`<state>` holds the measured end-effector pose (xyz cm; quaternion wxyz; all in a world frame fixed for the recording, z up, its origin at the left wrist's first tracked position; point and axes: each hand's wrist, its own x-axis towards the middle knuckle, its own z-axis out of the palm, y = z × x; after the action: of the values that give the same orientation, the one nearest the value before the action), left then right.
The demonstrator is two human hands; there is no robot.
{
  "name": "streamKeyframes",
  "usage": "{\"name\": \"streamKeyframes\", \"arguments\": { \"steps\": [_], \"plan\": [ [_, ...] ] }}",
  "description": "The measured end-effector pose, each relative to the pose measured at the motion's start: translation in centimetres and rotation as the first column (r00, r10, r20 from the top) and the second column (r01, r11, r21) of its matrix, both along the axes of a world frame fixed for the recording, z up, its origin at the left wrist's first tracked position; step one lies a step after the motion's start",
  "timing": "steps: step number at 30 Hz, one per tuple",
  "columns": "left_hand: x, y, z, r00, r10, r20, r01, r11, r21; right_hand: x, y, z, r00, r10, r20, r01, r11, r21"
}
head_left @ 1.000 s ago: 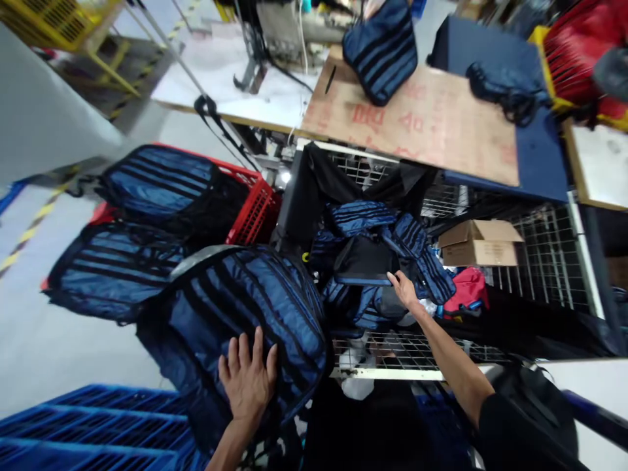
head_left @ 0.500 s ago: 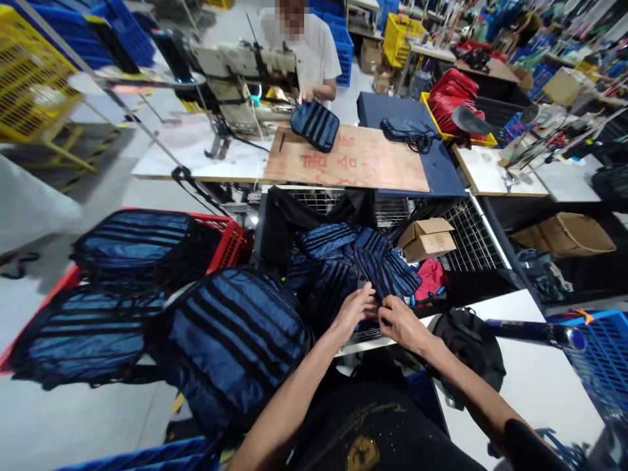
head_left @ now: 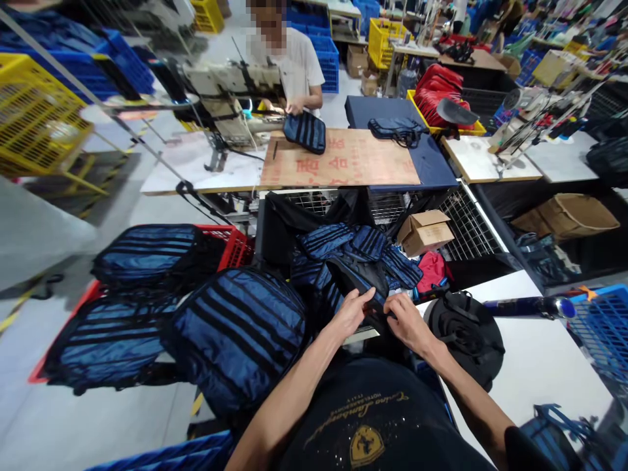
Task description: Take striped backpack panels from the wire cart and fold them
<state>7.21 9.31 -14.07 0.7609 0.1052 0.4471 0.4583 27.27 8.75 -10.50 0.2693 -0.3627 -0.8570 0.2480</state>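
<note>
My left hand (head_left: 354,310) pinches the edge of a dark blue and black fabric bag piece (head_left: 360,275), thumb on top. Close beside it, my right hand (head_left: 405,319) has its fingers curled on the same piece's near right edge. The piece is tilted up over a wire bin, and its lower part is hidden by my hands. Beneath and behind it lie several blue pieces with black stripes (head_left: 326,241). A red cloth bundle (head_left: 432,273) and an open cardboard box (head_left: 426,232) sit to their right in the bin.
Striped blue backpacks (head_left: 240,333) are heaped at the left, some in a red crate (head_left: 236,248). A coil of black webbing (head_left: 466,340) rests on the white table (head_left: 534,366) at the right. Opposite, a person in a white shirt (head_left: 307,62) works at a sewing machine (head_left: 230,85).
The fabric piece has been raised and turned, so its dark side now shows between my hands. My left thumb has closed on its edge. The view has shifted slightly.
</note>
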Motion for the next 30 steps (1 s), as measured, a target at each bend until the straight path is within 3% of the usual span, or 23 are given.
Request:
{"name": "streamKeyframes", "arguments": {
  "steps": [5,7,10,13,16,18,20,24,27,30],
  "plan": [
    [-0.2,-0.1,-0.1,0.999,0.054,-0.002,-0.054,0.999,0.006,-0.4,0.7,0.4,0.999,-0.017,-0.035,0.019,0.998,0.063],
    [-1.3,1.1,-0.3,0.986,0.161,-0.032,-0.161,0.987,0.008,-0.7,0.6,1.2,0.999,0.017,-0.041,-0.013,0.997,0.082],
    [-5.2,3.8,-0.1,0.927,0.36,-0.102,-0.361,0.933,0.008,0.0,-0.3,2.8,0.992,0.126,-0.022,-0.124,0.99,0.071],
    [-9.5,6.0,1.4,0.863,0.485,-0.144,-0.485,0.874,0.033,2.8,-0.9,3.6,0.975,0.218,-0.036,-0.218,0.976,-0.001],
    [-10.3,6.5,3.9,0.852,0.512,-0.114,-0.503,0.859,0.098,5.4,-0.1,2.3,0.991,0.097,-0.091,-0.116,0.966,-0.233],
    [-8.0,6.0,5.6,0.868,0.491,-0.078,-0.477,0.867,0.148,5.1,0.8,0.5,0.991,-0.019,-0.134,-0.039,0.907,-0.419],
    [-4.5,4.9,7.1,0.895,0.442,-0.051,-0.424,0.882,0.205,2.8,1.7,-1.2,0.972,-0.118,-0.202,-0.007,0.847,-0.531],
    [1.0,2.6,9.5,0.946,0.303,-0.112,-0.247,0.904,0.35,-4.5,2.9,-3.0,0.902,-0.32,-0.29,0.139,0.851,-0.506],
    [1.0,2.0,10.5,0.942,0.192,-0.275,-0.06,0.904,0.423,-7.4,4.8,-3.0,0.866,-0.435,-0.245,0.321,0.861,-0.395],
    [-3.5,1.8,10.6,0.852,0.057,-0.521,0.185,0.898,0.399,-5.0,8.7,-2.6,0.847,-0.51,-0.147,0.477,0.853,-0.21]
  ]
}}
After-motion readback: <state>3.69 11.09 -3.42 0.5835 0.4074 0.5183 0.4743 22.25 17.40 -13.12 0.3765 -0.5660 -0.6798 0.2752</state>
